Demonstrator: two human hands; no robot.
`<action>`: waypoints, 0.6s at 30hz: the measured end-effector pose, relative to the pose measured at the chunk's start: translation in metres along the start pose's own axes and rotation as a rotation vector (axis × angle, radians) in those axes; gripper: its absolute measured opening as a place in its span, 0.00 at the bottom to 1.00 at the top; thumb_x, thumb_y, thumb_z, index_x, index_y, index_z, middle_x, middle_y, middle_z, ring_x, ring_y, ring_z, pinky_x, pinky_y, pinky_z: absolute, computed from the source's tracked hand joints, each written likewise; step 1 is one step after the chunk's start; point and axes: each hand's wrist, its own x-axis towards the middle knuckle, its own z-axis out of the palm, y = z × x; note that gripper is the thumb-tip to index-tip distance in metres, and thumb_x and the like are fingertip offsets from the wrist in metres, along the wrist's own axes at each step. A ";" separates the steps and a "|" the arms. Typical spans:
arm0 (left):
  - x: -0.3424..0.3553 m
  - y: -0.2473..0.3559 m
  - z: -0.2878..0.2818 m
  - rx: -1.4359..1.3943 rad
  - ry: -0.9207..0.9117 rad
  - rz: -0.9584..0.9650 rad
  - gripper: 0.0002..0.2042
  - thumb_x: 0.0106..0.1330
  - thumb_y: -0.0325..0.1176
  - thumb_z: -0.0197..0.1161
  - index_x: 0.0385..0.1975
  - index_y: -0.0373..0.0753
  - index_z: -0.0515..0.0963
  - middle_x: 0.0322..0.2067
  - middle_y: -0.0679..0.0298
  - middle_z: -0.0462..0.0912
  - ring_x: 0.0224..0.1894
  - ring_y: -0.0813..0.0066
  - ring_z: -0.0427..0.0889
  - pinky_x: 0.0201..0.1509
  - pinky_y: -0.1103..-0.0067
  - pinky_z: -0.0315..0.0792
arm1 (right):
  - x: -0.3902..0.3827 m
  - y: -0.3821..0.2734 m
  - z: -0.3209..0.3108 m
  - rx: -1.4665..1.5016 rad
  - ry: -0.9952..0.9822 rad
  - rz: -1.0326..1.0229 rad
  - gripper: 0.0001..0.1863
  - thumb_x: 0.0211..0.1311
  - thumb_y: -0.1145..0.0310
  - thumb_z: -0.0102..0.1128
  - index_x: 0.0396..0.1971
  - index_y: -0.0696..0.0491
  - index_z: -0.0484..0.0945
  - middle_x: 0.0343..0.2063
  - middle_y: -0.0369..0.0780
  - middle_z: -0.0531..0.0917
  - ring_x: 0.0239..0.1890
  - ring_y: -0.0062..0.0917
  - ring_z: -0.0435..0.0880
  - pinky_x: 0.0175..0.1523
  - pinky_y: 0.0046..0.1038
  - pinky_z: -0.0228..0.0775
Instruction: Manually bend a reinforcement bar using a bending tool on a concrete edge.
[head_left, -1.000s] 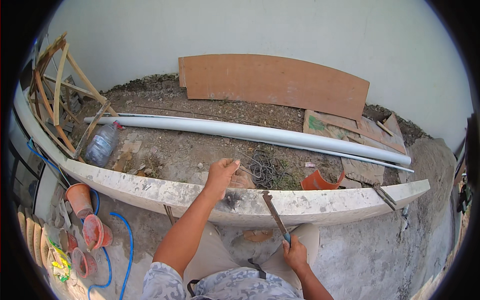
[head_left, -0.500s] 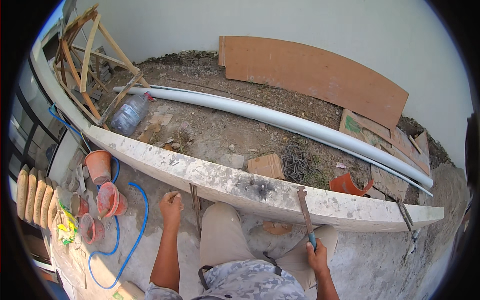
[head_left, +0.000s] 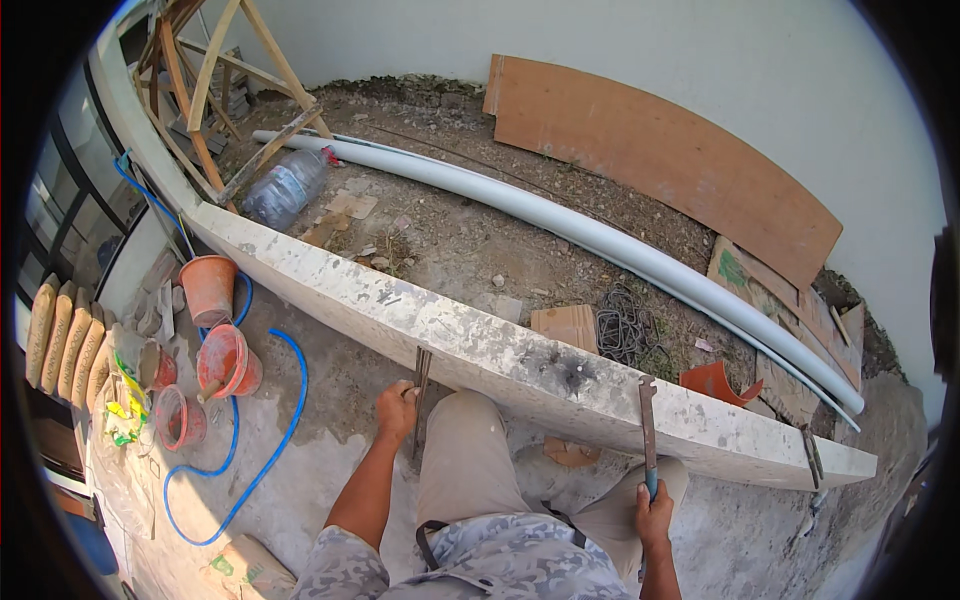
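Hands low in view, forearms coming up from lower edge. Right hand (head_left: 655, 512) wrapped tight round blue-tipped handle of long metal bar (head_left: 647, 425), bar standing near upright, its top end resting on near face of concrete ledge (head_left: 500, 350) twd its right end. Left hand (head_left: 397, 408) curled round thin steel clamp (head_left: 421, 395) hanging over ledge's near edge, abt mid-length; fingers closed on it, thumb hidden. Beige-trousered knee between both hands, pressed close to ledge.

Left of hands, on concrete floor: blue hose (head_left: 262, 440) looping, three orange buckets (head_left: 228, 362) near ledge's left end, row of sacks (head_left: 62, 335) at far left. Second clamp (head_left: 810, 450) on ledge's right end.

Beyond ledge, on dirt: square tile piece (head_left: 566, 326) just behind ledge, coil of dark wire (head_left: 628, 335) beside it, orange shard (head_left: 715, 383) to right. Farther: long white pipe (head_left: 560, 225) running parallel w/ ledge, clear plastic bottle (head_left: 285, 188) at pipe's left end, wooden trestle (head_left: 215, 95) at far left corner. Farthest: plywood sheet (head_left: 660, 150) leaning against white wall.
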 end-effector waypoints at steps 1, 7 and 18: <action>0.000 -0.002 -0.003 0.033 0.017 0.054 0.09 0.66 0.29 0.67 0.44 0.35 0.85 0.37 0.44 0.86 0.42 0.43 0.86 0.47 0.64 0.79 | 0.000 0.000 0.000 0.001 -0.001 -0.005 0.19 0.75 0.56 0.61 0.35 0.59 0.74 0.19 0.47 0.79 0.21 0.36 0.79 0.29 0.39 0.69; 0.001 0.042 -0.045 0.201 0.167 0.225 0.03 0.70 0.26 0.59 0.38 0.35 0.78 0.32 0.44 0.79 0.34 0.40 0.80 0.39 0.62 0.74 | 0.002 0.009 -0.001 0.009 0.006 0.001 0.19 0.74 0.56 0.61 0.35 0.59 0.74 0.19 0.50 0.79 0.22 0.44 0.80 0.31 0.42 0.70; 0.008 0.285 -0.071 -0.065 -0.169 0.915 0.12 0.64 0.17 0.64 0.45 0.33 0.85 0.32 0.57 0.78 0.33 0.63 0.79 0.37 0.72 0.74 | -0.004 -0.002 -0.001 0.051 0.034 0.042 0.15 0.70 0.61 0.68 0.32 0.58 0.76 0.17 0.46 0.78 0.18 0.39 0.78 0.28 0.39 0.68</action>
